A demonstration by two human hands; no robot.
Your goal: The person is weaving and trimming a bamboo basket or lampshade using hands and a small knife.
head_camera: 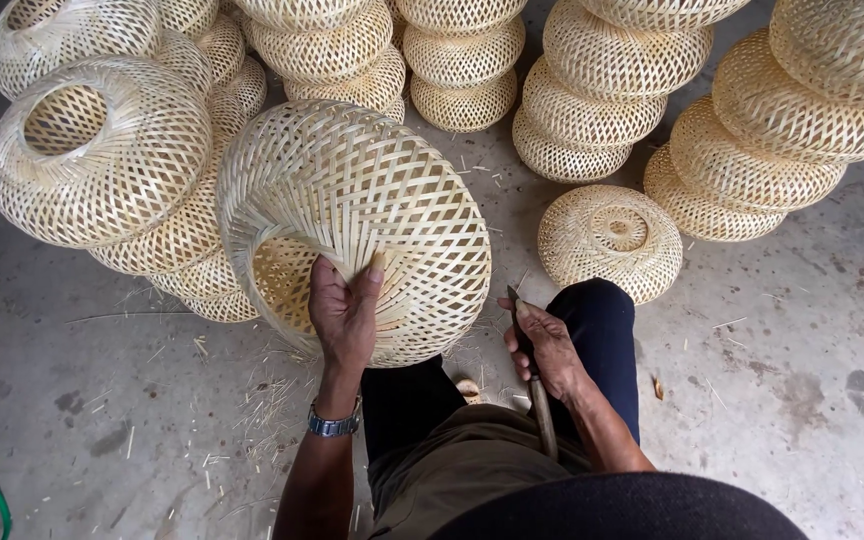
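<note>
— While the left hand (pixel 344 310) grips the shade (pixel 352 225), where does that shade sit?

— Straight ahead of the person, just far of the knees, tipped on its side. Its opening faces near and left, toward the wrist with the watch (pixel 333 424). The thumb and fingers close on the rim at the near edge, thumb outside on the weave, so that hand is holding the shade up.

— And the right hand (pixel 549 350)?

— Closed around a knife (pixel 530 375), resting on the right knee (pixel 602 320). The handle runs near, back toward the body; the blade tip points far and slightly left, toward the shade's near right flank. Blade and shade are near but apart.

— Which hand is closer to the shade?

— The left, since it touches it. The right lies just to the right and a little nearer the body.

— Which way does the shade's axis run?

— From the near-left opening to the far-right crown, roughly; the woven strips fan out from the rim under the left thumb.

— What lies around?

— Stacks of finished shades (pixel 592 90) far and left, one single shade (pixel 609 240) just far of the right knee, and bamboo shavings (pixel 252 400) on the concrete floor (pixel 802 400).
</note>
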